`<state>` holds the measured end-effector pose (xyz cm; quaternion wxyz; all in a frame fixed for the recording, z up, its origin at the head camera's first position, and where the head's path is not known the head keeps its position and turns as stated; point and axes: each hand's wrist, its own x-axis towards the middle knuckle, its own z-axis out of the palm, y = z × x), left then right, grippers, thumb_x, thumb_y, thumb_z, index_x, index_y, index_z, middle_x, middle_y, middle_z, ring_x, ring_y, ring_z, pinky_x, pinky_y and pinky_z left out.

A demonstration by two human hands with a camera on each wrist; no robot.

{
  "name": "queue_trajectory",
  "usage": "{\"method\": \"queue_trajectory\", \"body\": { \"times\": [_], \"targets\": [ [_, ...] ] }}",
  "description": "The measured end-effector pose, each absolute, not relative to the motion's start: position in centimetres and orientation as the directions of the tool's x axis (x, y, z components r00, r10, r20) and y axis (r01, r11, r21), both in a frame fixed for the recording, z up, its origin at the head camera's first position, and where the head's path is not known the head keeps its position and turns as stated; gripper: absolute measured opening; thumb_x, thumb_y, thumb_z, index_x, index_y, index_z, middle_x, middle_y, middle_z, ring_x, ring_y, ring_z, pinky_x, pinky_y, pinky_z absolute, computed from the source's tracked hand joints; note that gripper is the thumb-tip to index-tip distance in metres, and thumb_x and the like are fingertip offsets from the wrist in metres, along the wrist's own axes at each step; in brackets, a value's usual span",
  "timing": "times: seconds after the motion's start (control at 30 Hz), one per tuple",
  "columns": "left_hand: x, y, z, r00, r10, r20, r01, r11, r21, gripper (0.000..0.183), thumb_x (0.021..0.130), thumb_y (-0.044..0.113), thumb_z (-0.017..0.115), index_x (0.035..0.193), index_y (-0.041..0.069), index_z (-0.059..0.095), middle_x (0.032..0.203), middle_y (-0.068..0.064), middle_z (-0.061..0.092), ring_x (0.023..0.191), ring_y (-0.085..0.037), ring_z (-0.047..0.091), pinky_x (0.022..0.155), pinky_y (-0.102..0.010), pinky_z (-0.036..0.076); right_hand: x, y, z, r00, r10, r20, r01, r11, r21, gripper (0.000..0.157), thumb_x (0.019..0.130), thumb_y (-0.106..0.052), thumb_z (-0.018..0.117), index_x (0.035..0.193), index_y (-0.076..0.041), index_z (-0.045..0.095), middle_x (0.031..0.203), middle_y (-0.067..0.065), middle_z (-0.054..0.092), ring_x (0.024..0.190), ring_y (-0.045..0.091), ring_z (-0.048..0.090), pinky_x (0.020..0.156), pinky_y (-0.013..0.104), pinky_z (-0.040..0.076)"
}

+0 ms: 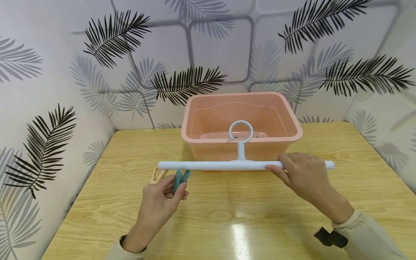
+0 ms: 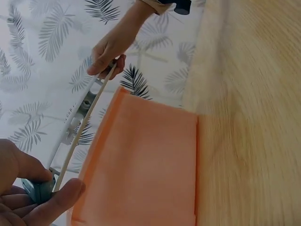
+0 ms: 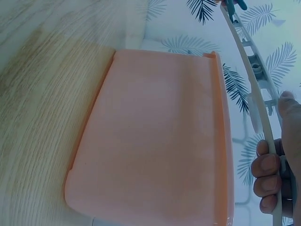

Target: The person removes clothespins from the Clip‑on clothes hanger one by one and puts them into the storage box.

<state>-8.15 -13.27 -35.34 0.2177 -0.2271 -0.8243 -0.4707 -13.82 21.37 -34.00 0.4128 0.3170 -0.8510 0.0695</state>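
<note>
My right hand [image 1: 305, 177] grips a white clothes hanger [image 1: 208, 165] near the right end of its long straight bar. A ring-shaped hook [image 1: 241, 121] stands up from the middle of the bar. Between thumb and fingers my left hand [image 1: 159, 206] pinches a teal clothespin [image 1: 177, 180], right by the bar's left end. In the left wrist view the teal clothespin [image 2: 38, 189] overlaps the hanger's near end. A yellow clothespin [image 1: 156, 176] shows beside the left hand's fingers, partly hidden by them. Seen from the right wrist, my fingers [image 3: 267, 165] curl round the bar.
A pink plastic tub [image 1: 242, 94] stands behind the hanger at the back of the wooden table [image 1: 208, 216], with small items at its bottom. Behind it is a wall [image 1: 221, 47] patterned with leaves. A black strap piece [image 1: 330, 238] sits by the right sleeve.
</note>
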Motion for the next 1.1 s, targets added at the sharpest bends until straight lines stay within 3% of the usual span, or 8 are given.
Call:
{"method": "queue_trajectory", "body": {
  "times": [0.2,0.3,0.43,0.5,0.7,0.83,1.0,1.1],
  "targets": [
    [-8.1,-12.6,-35.3,-0.627,0.282,0.726,0.649,0.706,0.285,0.022,0.075,-0.015,0.073,0.092,-0.012,0.061,0.081,-0.022,0.07,0.068,-0.027,0.071,0.057,-0.02,0.053,-14.0,21.3,-34.0,-0.48,-0.476,0.737,-0.606,0.788,0.114,0.058,0.098,-0.063,0.027,0.069,-0.014,0.038,0.053,-0.008,0.027,0.042,0.006,0.02,0.04,0.022,0.012],
    [-8.1,-12.1,-35.5,-0.579,0.31,0.754,0.637,0.749,0.182,0.026,0.073,-0.016,0.073,0.095,-0.015,0.058,0.084,-0.025,0.069,0.07,-0.029,0.071,0.055,-0.024,0.054,-14.0,21.1,-34.0,-0.48,-0.474,0.738,-0.606,0.788,0.112,0.058,0.098,-0.063,0.027,0.069,-0.014,0.038,0.053,-0.008,0.028,0.042,0.007,0.021,0.04,0.022,0.012],
    [-8.3,-11.6,-35.9,-0.538,0.309,0.784,0.609,0.786,0.108,0.013,0.087,-0.009,0.062,0.095,-0.016,0.055,0.081,-0.025,0.069,0.063,-0.025,0.07,0.049,-0.024,0.052,-14.0,20.8,-34.0,-0.478,-0.469,0.743,-0.595,0.795,0.119,0.058,0.098,-0.063,0.027,0.068,-0.014,0.037,0.053,-0.008,0.027,0.041,0.007,0.02,0.04,0.023,0.012],
    [-8.4,-11.4,-36.1,-0.52,0.3,0.8,0.589,0.804,0.082,0.014,0.088,-0.008,0.061,0.097,-0.017,0.055,0.078,-0.024,0.069,0.058,-0.023,0.068,0.045,-0.025,0.05,-14.1,20.7,-34.0,-0.474,-0.466,0.747,-0.591,0.797,0.122,0.058,0.098,-0.062,0.026,0.067,-0.014,0.036,0.053,-0.008,0.026,0.041,0.007,0.019,0.04,0.023,0.011],
    [-8.4,-11.5,-36.0,-0.501,0.264,0.824,0.548,0.834,0.066,0.035,0.075,-0.012,0.072,0.105,-0.017,0.056,0.079,-0.025,0.069,0.057,-0.027,0.068,0.043,-0.029,0.05,-14.0,20.4,-34.1,-0.441,-0.459,0.771,-0.581,0.801,0.144,0.057,0.099,-0.06,0.024,0.066,-0.015,0.035,0.054,-0.01,0.02,0.042,0.006,0.014,0.038,0.023,0.01],
    [-8.3,-11.8,-35.8,-0.509,0.254,0.822,0.578,0.808,0.109,0.029,0.078,-0.01,0.07,0.104,-0.014,0.059,0.076,-0.022,0.069,0.059,-0.026,0.069,0.044,-0.029,0.051,-14.0,20.4,-33.9,-0.433,-0.449,0.782,-0.588,0.798,0.132,0.058,0.099,-0.061,0.024,0.066,-0.014,0.035,0.053,-0.009,0.021,0.042,0.006,0.015,0.039,0.022,0.01],
    [-7.8,-12.0,-35.4,-0.568,0.236,0.789,0.595,0.779,0.195,0.029,0.071,-0.013,0.075,0.096,-0.012,0.062,0.074,-0.019,0.069,0.058,-0.022,0.069,0.047,-0.025,0.052,-14.3,20.8,-33.8,-0.426,-0.473,0.771,-0.597,0.787,0.153,0.058,0.098,-0.062,0.025,0.067,-0.014,0.037,0.053,-0.009,0.023,0.042,0.006,0.017,0.039,0.022,0.011],
    [-7.1,-12.2,-35.4,-0.614,0.219,0.758,0.587,0.768,0.254,0.023,0.072,-0.013,0.074,0.092,-0.011,0.063,0.073,-0.017,0.069,0.059,-0.021,0.069,0.05,-0.023,0.052,-14.5,21.1,-33.9,-0.438,-0.476,0.762,-0.595,0.789,0.151,0.059,0.098,-0.063,0.026,0.068,-0.014,0.037,0.053,-0.008,0.025,0.042,0.007,0.017,0.039,0.023,0.011]
  ]
}}
